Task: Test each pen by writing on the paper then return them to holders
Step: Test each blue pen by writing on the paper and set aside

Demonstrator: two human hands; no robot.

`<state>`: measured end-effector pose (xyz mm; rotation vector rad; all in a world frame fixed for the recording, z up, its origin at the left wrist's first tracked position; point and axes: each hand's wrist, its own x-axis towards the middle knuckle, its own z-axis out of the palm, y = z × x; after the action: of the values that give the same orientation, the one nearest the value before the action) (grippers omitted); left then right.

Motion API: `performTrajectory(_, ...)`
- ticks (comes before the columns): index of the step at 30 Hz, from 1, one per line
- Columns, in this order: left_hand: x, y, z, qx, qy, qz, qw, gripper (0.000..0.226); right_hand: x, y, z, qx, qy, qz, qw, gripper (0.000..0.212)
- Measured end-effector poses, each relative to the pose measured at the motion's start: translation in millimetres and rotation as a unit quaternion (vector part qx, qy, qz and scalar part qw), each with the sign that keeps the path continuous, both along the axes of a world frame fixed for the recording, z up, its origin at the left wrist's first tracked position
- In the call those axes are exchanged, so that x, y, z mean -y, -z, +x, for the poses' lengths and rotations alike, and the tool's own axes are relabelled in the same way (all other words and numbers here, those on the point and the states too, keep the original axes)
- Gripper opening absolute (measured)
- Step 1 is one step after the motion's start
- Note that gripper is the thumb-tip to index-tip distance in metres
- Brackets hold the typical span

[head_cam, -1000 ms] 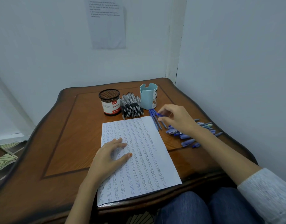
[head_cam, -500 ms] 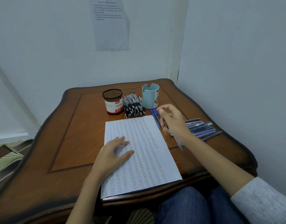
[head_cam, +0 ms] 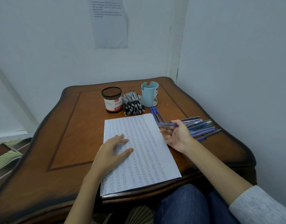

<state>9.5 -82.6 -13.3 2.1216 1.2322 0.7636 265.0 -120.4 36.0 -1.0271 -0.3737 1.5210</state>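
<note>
A sheet of paper [head_cam: 143,157] covered in rows of blue writing lies on the wooden table [head_cam: 71,139]. My left hand [head_cam: 113,151] rests flat on its left half, fingers straight. At the paper's right edge my right hand [head_cam: 177,135] holds a blue pen [head_cam: 166,124] between thumb and fingers, the pen lying crosswise and blurred. A row of blue pens [head_cam: 202,127] lies right of that hand, and three more blue pens [head_cam: 155,113] lie by the paper's top right corner. A pile of black pens [head_cam: 133,105] sits between a black mesh holder [head_cam: 112,100] and a light blue holder [head_cam: 149,94].
Walls close in behind and to the right of the table. A printed sheet [head_cam: 110,21] is taped to the back wall. My knees in jeans [head_cam: 187,206] are under the table's front edge. Patterned floor [head_cam: 5,154] shows at the left.
My right hand picked a blue pen from beside the light blue holder and drew back toward the paper's right edge, turning palm up. My left hand stayed on the paper.
</note>
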Motion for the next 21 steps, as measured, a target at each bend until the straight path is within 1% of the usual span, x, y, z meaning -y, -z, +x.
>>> performTrajectory(2,0.2,0.0,-0.3,-0.002,0.002,0.001,1.0,0.046,-2.2,2.8,1.1,0.009,0.006,-0.004,1.0,0.05)
performTrajectory(3,0.3,0.2,-0.4,-0.004,0.002,0.001,1.0,0.046,-2.7,3.0,1.9,0.008,0.014,-0.005,1.0,0.046)
performTrajectory(4,0.4,0.4,-0.6,-0.004,0.002,0.002,1.0,0.046,-2.6,2.9,2.9,0.016,0.021,-0.004,1.0,0.038)
performTrajectory(5,0.5,0.4,-0.6,-0.004,0.002,0.002,1.0,0.046,-1.7,3.0,3.6,0.034,0.021,0.003,0.999,0.029)
performTrajectory(6,0.2,0.4,-0.5,-0.004,0.002,0.002,1.0,0.045,-1.8,3.9,3.7,0.064,0.015,0.013,0.998,0.025)
performTrajectory(8,0.0,0.2,0.1,-0.002,0.001,0.002,1.0,0.045,-1.1,6.7,2.3,0.133,0.007,0.028,0.991,0.029)
performTrajectory(9,0.2,0.0,0.4,-0.001,0.001,0.001,1.0,0.045,-0.6,7.5,-0.1,0.156,0.007,0.033,0.987,0.028)
performTrajectory(10,0.2,0.0,0.6,0.001,0.001,0.001,1.0,0.045,-0.5,8.4,-2.7,0.167,0.01,0.037,0.985,0.025)
performTrajectory(13,0.3,0.5,0.4,0.002,0.001,0.002,1.0,0.045,0.5,7.4,-10.6,0.15,0.029,0.054,0.987,0.02)
performTrajectory(14,0.5,0.5,0.3,0.002,0.002,0.002,1.0,0.045,0.7,7.4,-11.6,0.165,0.028,0.066,0.984,0.019)
performTrajectory(16,1.0,-0.1,0.4,0.0,0.001,0.001,1.0,0.044,1.4,9.1,-12.7,0.258,0.02,0.087,0.962,0.019)
performTrajectory(18,1.8,-0.6,0.4,0.002,0.003,0.001,1.0,0.043,2.8,13.3,-14.4,0.352,0.032,0.098,0.93,0.028)
performTrajectory(21,2.2,-1.1,0.7,0.001,0.003,0.001,1.0,0.043,4.4,20.8,-17.6,0.413,0.068,0.122,0.9,0.046)
